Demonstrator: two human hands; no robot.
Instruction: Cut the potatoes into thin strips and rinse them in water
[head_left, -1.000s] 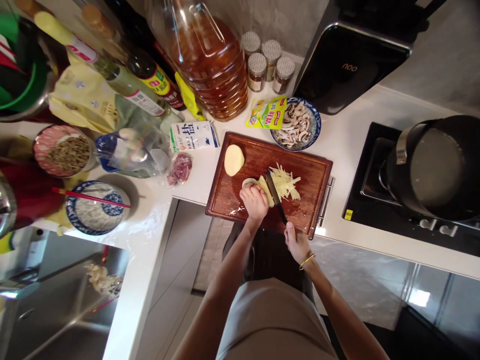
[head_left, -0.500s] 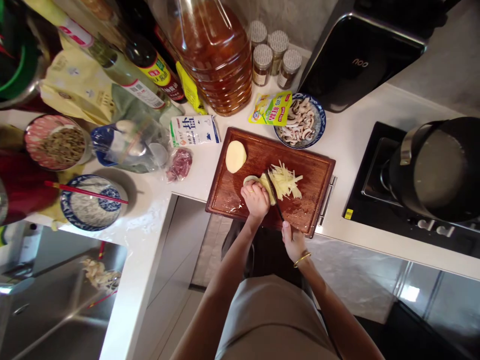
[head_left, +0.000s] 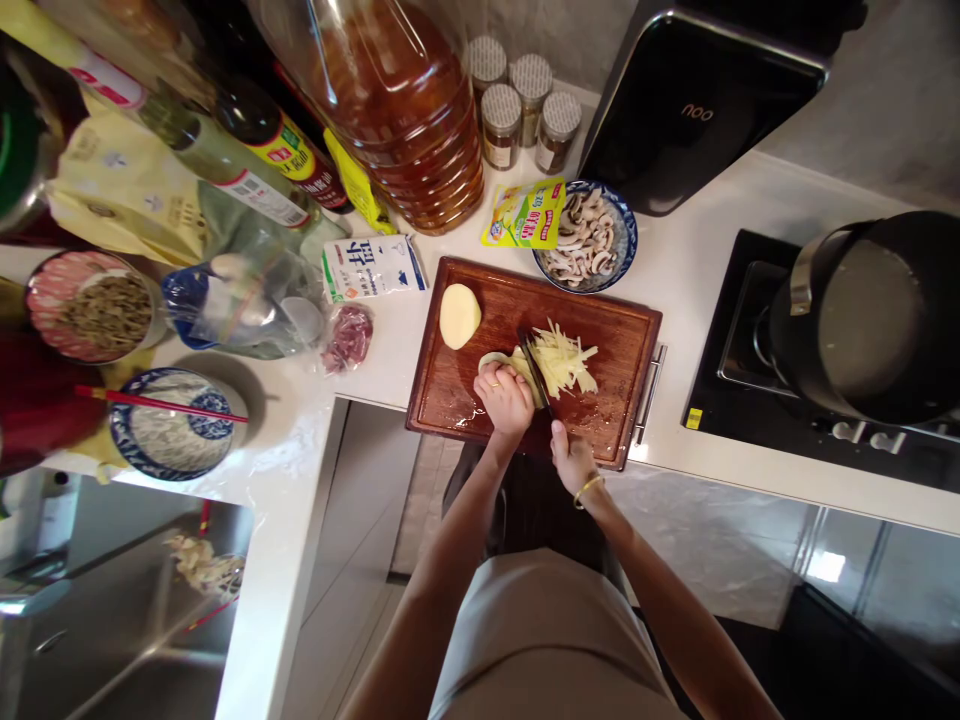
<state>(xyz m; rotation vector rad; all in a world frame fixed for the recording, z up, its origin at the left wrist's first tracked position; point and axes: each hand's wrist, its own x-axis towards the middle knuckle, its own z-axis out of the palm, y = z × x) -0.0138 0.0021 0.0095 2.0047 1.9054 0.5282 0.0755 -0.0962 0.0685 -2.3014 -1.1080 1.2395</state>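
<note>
My left hand (head_left: 507, 398) presses on sliced potato (head_left: 493, 358) on the wooden cutting board (head_left: 450, 400), fingers curled and closed over it. A kitchen knife (head_left: 534, 368) stands against the potato's right side, its handle wrapped by my right hand (head_left: 573, 458) at the board's front edge. Right of the blade lies a heap of thin potato shreds (head_left: 564, 360). A peeled potato half (head_left: 460, 316) rests apart at the board's upper left. My left hand hides part of the potato slices.
Behind the board stands a bowl of sliced mushrooms (head_left: 592, 245) with a yellow packet (head_left: 525, 215) on its rim. A pot (head_left: 870, 315) sits on the stove at right. Left are bagged meat (head_left: 349, 338), a salt packet (head_left: 373, 268), a patterned bowl with chopsticks (head_left: 172, 440) and the sink (head_left: 112, 620).
The view has shifted slightly, so most things sit further left in the picture. My right hand and the knife have moved a little toward my left hand. Both holds are unchanged.
</note>
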